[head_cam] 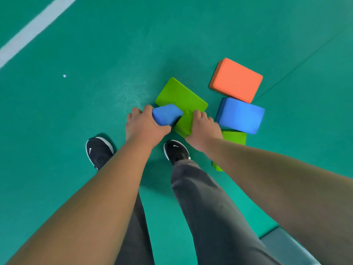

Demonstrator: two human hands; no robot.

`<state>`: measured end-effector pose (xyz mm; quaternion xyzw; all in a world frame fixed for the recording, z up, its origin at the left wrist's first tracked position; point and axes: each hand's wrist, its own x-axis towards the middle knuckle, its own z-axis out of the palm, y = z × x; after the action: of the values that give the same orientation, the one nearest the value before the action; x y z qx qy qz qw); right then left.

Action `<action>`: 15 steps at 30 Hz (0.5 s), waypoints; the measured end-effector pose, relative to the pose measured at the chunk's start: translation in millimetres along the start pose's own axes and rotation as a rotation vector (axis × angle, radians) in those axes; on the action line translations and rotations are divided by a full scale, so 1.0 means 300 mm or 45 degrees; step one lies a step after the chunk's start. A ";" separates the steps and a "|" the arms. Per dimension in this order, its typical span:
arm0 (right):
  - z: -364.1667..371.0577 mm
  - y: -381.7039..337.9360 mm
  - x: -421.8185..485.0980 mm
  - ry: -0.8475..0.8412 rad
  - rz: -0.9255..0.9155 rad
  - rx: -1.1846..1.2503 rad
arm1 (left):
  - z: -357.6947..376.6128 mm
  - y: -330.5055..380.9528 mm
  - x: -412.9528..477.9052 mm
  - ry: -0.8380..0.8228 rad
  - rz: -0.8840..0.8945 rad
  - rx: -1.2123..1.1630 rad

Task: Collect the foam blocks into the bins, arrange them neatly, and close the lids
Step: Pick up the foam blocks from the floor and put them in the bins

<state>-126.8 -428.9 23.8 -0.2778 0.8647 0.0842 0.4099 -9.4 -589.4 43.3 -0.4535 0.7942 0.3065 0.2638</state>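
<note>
Head view shows rectangular foam blocks in green, blue, orange.

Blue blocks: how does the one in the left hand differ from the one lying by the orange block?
The held blue block is gripped by the left hand, off the floor and tilted. The other blue block sits on the floor, touched by neither hand. The held blue block shows only one end past the fingers, while the other blue block shows whole, next to the orange block. Both are foam of the same blue.
</note>
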 end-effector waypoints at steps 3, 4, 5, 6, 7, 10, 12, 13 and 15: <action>0.031 0.097 -0.052 -0.011 0.073 0.052 | 0.046 0.102 -0.023 -0.068 0.091 0.141; 0.041 0.112 -0.062 -0.023 0.085 0.074 | 0.056 0.113 -0.029 -0.067 0.127 0.199; 0.051 0.119 -0.072 -0.038 0.094 0.088 | 0.066 0.115 -0.036 -0.066 0.152 0.243; 0.062 0.123 -0.079 -0.051 0.104 0.095 | 0.077 0.110 -0.043 -0.070 0.163 0.262; 0.073 0.123 -0.083 -0.060 0.104 0.089 | 0.089 0.099 -0.049 -0.075 0.159 0.257; 0.114 0.098 -0.089 -0.063 0.028 0.001 | 0.129 0.022 -0.062 -0.075 0.097 0.202; 0.142 0.054 -0.091 -0.065 -0.042 -0.084 | 0.151 -0.063 -0.067 -0.082 0.047 0.154; 0.154 0.022 -0.094 -0.067 -0.074 -0.130 | 0.157 -0.112 -0.074 -0.087 0.015 0.125; 0.179 -0.061 -0.107 -0.065 -0.138 -0.208 | 0.167 -0.219 -0.104 -0.083 -0.062 0.056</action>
<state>-64.8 -411.0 14.8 -0.3545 0.8280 0.1390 0.4117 69.8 -562.0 15.1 -0.4566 0.7804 0.2969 0.3071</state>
